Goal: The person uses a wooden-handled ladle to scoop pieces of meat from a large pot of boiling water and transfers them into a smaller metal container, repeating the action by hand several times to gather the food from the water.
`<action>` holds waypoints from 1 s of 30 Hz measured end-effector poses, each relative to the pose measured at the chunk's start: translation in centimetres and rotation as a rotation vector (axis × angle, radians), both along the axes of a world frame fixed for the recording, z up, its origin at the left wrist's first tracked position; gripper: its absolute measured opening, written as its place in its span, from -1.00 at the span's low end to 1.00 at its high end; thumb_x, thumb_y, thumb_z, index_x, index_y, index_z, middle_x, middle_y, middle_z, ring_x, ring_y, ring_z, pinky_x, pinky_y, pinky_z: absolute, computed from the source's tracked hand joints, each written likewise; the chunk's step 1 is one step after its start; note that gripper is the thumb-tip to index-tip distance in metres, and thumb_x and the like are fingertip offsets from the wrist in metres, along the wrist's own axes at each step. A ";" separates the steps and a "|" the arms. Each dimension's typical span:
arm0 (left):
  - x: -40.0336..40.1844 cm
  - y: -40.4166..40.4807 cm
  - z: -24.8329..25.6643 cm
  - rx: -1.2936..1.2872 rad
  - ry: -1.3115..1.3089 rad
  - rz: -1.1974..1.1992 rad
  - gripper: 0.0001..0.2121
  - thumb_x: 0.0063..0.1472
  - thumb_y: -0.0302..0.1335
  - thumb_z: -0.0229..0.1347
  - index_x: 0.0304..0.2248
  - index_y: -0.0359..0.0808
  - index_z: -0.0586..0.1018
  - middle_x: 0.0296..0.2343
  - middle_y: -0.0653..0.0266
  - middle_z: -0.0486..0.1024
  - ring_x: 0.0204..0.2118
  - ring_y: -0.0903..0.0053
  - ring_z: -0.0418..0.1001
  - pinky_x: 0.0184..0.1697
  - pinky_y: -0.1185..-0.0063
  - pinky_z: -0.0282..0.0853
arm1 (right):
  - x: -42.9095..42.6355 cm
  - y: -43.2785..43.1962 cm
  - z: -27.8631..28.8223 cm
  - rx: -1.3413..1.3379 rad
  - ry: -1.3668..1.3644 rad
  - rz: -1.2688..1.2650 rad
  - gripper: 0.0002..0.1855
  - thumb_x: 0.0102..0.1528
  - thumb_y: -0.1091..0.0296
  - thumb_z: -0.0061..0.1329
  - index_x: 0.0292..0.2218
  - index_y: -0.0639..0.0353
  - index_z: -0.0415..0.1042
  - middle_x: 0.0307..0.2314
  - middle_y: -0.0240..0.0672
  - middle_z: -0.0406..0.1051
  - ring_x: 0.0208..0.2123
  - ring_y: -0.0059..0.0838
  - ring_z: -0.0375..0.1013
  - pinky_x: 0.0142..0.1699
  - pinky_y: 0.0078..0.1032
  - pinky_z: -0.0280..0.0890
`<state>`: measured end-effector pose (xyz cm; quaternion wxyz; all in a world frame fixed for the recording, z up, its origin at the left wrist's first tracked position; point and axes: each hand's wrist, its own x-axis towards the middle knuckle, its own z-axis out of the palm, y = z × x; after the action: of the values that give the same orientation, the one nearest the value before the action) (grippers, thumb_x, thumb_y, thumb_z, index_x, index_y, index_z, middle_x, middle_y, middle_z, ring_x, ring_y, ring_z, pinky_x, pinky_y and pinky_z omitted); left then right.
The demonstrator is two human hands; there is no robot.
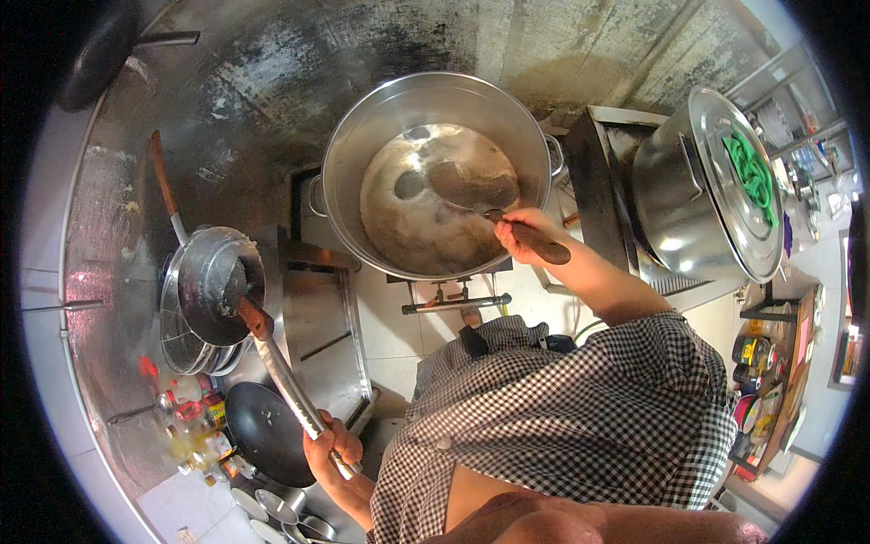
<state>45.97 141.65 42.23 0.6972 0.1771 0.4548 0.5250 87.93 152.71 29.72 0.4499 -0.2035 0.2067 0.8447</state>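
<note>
My right hand point(527, 234) grips the brown handle point(544, 246) of a skimmer point(472, 187), whose wide round head is in the large steel stockpot point(340, 204). Cloudy, foamy brownish liquid point(421, 228) fills the lower part of that pot. My left hand point(333, 442) is closed around the metal tube handle point(292, 384) of a deep dark pan point(197, 292). Pale grey matter point(236, 282) clings inside the pan. It is over several wire strainers point(173, 340) to the left; whether it rests on them I cannot tell.
A lidded steel pot point(669, 183) with a green cloth point(751, 173) on its lid stands at right. Bottles point(204, 442), a black wok point(265, 432) and ladles point(279, 506) lie at lower left. Gas valves point(455, 302) sit before the stockpot. A stained wall point(435, 41) rises behind.
</note>
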 end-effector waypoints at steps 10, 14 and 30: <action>1.2 -1.1 0.5 -0.088 0.124 0.141 -0.76 -0.14 -0.46 0.00 -0.42 -0.38 0.30 -0.78 0.35 0.16 -0.86 0.67 0.07 -0.83 0.72 -0.01 | -2.5 4.2 -0.5 0.194 -1.037 0.403 -0.80 0.00 0.40 -0.31 -0.55 0.32 0.26 -0.68 -0.25 0.30 -0.64 -0.44 0.31 -0.52 -0.51 0.23; 0.9 -2.1 0.2 -0.070 0.146 0.134 -0.77 -0.04 -0.44 -0.02 -0.38 -0.37 0.31 -0.77 0.41 0.16 -0.84 0.74 0.08 -0.83 0.75 0.01 | -3.7 5.2 -2.0 0.082 -1.051 0.440 -0.79 0.00 0.35 -0.26 -0.49 0.34 0.28 -0.66 -0.24 0.33 -0.63 -0.44 0.32 -0.53 -0.51 0.24; -1.0 -3.3 0.0 -0.139 0.118 0.214 -0.79 -0.12 -0.49 -0.06 -0.42 -0.39 0.29 -0.78 0.33 0.17 -0.87 0.65 0.07 -0.84 0.70 0.02 | -10.6 7.7 -2.3 0.231 -1.099 0.613 -0.80 -0.07 0.42 -0.13 -0.41 0.38 0.23 -0.61 -0.16 0.34 -0.62 -0.41 0.35 -0.56 -0.45 0.29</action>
<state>44.96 138.34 42.22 0.6198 0.1092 0.5466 0.5524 77.35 160.44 27.44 0.2470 -0.6072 -0.2141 0.7242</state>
